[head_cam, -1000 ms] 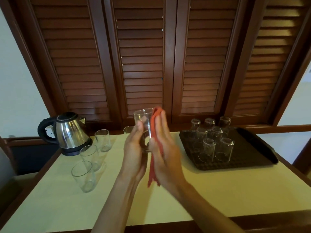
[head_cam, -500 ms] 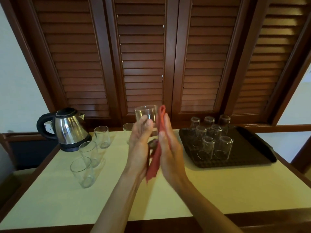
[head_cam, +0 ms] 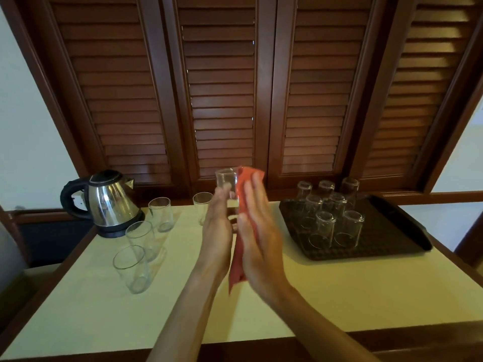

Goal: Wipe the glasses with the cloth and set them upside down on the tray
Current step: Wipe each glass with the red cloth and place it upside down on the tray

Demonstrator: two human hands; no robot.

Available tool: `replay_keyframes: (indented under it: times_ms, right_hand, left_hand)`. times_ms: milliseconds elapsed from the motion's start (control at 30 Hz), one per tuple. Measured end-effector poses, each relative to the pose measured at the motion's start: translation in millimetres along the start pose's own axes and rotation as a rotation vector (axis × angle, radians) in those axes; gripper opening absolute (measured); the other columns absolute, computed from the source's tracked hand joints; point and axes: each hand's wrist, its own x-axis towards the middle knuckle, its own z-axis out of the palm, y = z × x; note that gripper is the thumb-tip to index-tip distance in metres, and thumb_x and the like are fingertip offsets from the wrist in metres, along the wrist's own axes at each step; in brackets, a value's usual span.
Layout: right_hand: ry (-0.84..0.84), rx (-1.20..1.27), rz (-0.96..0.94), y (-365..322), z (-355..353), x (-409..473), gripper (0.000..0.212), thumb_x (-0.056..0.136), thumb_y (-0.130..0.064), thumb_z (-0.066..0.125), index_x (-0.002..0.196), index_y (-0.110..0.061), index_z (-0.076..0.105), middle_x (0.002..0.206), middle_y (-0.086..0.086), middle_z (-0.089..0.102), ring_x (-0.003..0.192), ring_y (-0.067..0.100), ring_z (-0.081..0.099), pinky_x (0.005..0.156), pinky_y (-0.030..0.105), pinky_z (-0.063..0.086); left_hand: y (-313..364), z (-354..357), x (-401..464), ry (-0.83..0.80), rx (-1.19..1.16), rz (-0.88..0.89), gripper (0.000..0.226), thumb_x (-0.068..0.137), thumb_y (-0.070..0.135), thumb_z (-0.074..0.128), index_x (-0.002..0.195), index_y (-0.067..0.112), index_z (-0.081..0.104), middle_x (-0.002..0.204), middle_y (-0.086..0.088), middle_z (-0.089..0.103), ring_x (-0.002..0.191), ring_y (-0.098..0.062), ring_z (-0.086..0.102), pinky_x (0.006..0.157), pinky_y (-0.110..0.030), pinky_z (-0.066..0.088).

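My hands are raised together above the middle of the desk [head_cam: 326,291], palms facing each other and fingers pointing up and away from me. My left hand [head_cam: 218,231] grips the clear glass [head_cam: 226,182] around its lower part, mouth up, its rim showing above my fingertips. My right hand [head_cam: 258,231] lies flat, fingers straight, pressing the red cloth [head_cam: 242,202] against the side of the glass; the cloth's tail hangs below my palms. Four more glasses [head_cam: 132,267] stand mouth up at the left near the kettle [head_cam: 111,202]. On the dark tray [head_cam: 392,231] at the right, seven glasses sit upside down.
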Motion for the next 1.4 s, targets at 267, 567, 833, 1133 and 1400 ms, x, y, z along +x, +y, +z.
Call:
replay_keyframes:
  times_ms: [267, 567, 833, 1133, 1400]
  right_hand:
    - [0.047, -0.007, 0.015, 1, -6, 13, 0.056, 0.107, -0.04, 0.031, 0.159, -0.021, 0.021, 0.168, -0.013, 0.013, 0.154, 0.003, 0.014, 0.125, 0.023, 0.016]
    - [0.077, -0.01, 0.033, -3, -11, 17, 0.054, 0.106, -0.034, 0.035, 0.157, -0.023, 0.026, 0.167, -0.013, 0.019, 0.152, 0.001, 0.02, 0.125, 0.026, 0.022]
    - [0.106, 0.041, 0.092, 10, -19, 23, 0.053, 0.105, -0.042, 0.035, 0.156, -0.037, 0.022, 0.165, -0.011, 0.028, 0.147, 0.008, 0.034, 0.12, 0.047, 0.034]
    - [0.059, 0.015, 0.103, 6, -13, 15, 0.052, 0.107, -0.034, 0.035, 0.156, -0.023, 0.025, 0.161, -0.028, 0.014, 0.148, -0.01, 0.017, 0.122, 0.019, 0.021]
    - [0.054, 0.118, 0.11, 6, -10, 14, 0.047, 0.106, -0.036, 0.034, 0.152, -0.035, 0.023, 0.164, -0.021, 0.017, 0.149, -0.007, 0.019, 0.123, 0.022, 0.022]
  left_hand:
    - [-2, 7, -2, 0.026, 0.02, 0.075, 0.051, 0.093, 0.073, 0.052, 0.132, 0.045, 0.066, 0.135, 0.001, 0.067, 0.125, -0.019, 0.066, 0.104, -0.05, 0.056]
    - [-13, 16, -11, -0.006, -0.08, -0.022, 0.057, 0.101, 0.061, 0.036, 0.143, 0.031, 0.059, 0.135, -0.005, 0.07, 0.118, -0.018, 0.071, 0.089, -0.04, 0.063]
    - [-13, 12, -5, 0.027, -0.028, 0.006, 0.049, 0.098, 0.059, 0.04, 0.122, 0.032, 0.073, 0.108, 0.006, 0.079, 0.109, -0.017, 0.074, 0.085, -0.037, 0.063]
    - [-10, 9, -5, -0.013, -0.056, -0.073, 0.049, 0.09, 0.063, 0.057, 0.133, 0.041, 0.068, 0.146, 0.005, 0.062, 0.131, -0.016, 0.061, 0.101, -0.044, 0.056]
    - [-9, 6, -6, 0.007, -0.195, -0.128, 0.056, 0.094, 0.059, 0.042, 0.134, 0.03, 0.069, 0.124, -0.001, 0.077, 0.125, -0.024, 0.068, 0.107, -0.051, 0.051]
